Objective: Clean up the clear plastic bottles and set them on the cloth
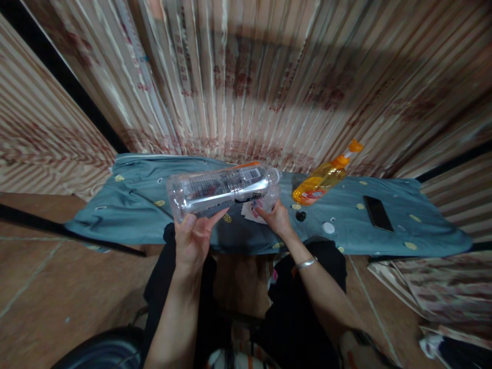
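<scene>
Above the bench's (130, 205) near edge, a clear plastic bottle (223, 190) is gripped sideways by the left hand (194, 238); label print is unreadable. The right hand (277, 218) is closed on its neck.

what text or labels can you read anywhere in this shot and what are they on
No text can be read here.
Clear bottle in the left hand: black print and a barcode on its label, too blurred to read.
Orange bottle: a red and blue brand patch, too small to read.
Paper under the right hand: red marks, not legible.
Boards behind the table: rows of red print, blurred.
Phone: dark screen, no text.
</scene>
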`<state>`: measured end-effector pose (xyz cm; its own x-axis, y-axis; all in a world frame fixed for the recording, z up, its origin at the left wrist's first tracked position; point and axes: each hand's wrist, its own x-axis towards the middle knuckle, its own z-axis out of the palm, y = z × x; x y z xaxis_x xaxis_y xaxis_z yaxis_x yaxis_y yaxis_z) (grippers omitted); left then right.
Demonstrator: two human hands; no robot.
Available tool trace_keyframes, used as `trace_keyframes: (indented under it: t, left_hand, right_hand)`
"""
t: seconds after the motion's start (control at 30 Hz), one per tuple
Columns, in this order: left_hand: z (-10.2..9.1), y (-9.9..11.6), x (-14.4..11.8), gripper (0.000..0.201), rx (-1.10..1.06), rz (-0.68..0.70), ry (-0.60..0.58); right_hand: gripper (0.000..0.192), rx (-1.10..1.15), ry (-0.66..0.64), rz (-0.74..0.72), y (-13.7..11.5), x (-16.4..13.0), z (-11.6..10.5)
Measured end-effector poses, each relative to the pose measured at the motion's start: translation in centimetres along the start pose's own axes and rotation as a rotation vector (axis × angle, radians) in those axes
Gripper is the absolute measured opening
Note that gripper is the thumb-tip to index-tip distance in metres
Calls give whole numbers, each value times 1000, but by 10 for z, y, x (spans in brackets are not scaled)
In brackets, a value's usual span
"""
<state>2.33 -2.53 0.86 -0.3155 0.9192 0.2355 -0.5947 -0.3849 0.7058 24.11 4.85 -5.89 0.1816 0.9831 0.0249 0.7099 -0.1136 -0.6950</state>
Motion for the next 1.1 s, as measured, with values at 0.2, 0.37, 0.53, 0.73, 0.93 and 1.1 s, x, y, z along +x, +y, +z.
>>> trace_keyframes:
  t: [0.2, 0.37, 0.53, 0.73, 0.93, 1.1]
  left_hand:
    - [3, 3, -1, 55, 16, -21, 17]
    - [3, 3, -1, 55, 26, -21, 20]
    - [2, 3, -1, 58, 17, -24, 21]
    - [3, 3, -1, 60, 14, -32, 13]
    - [3, 4, -1, 55, 10, -23, -1]
    - [4, 5, -1, 54, 17, -34, 3]
  right_hand:
    - [62, 0, -9, 3, -2, -1, -1]
    - [63, -4, -10, -10, 1, -1, 0]
    - [61, 12, 8, -35, 3, 0, 2]
    - [60, -5, 11, -31, 4, 0, 2]
    - [61, 18, 10, -48, 5, 0, 2]
    - [58, 21, 15, -30, 3, -1, 1]
